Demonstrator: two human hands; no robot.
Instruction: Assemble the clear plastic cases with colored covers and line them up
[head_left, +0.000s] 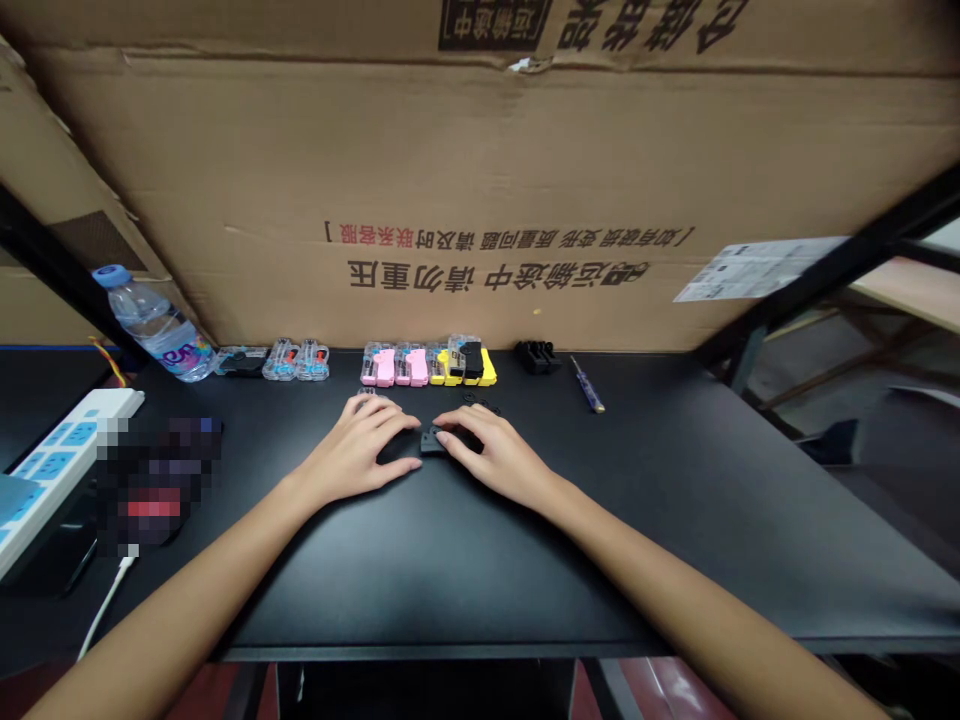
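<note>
A small black plastic part (430, 442) lies on the black table in front of me. My right hand (491, 450) has its thumb and fingers at the right end of this part, pinching it. Just to the left, my left hand (365, 450) is open, thumb and forefinger apart, with its fingertips close to the part's left end. Behind the left fingers a small clear piece (366, 392) is partly hidden. Some thin black rings (480, 402) lie beyond my right hand.
Along the cardboard wall (480, 150) stand clear cases (281, 360), clear-and-pink cases (379, 366), clear-and-yellow cases (448, 366) and black parts (537, 357). A screwdriver (587, 385) lies at right. At left are a water bottle (161, 330), a power strip (64, 455) and a white cable (106, 605).
</note>
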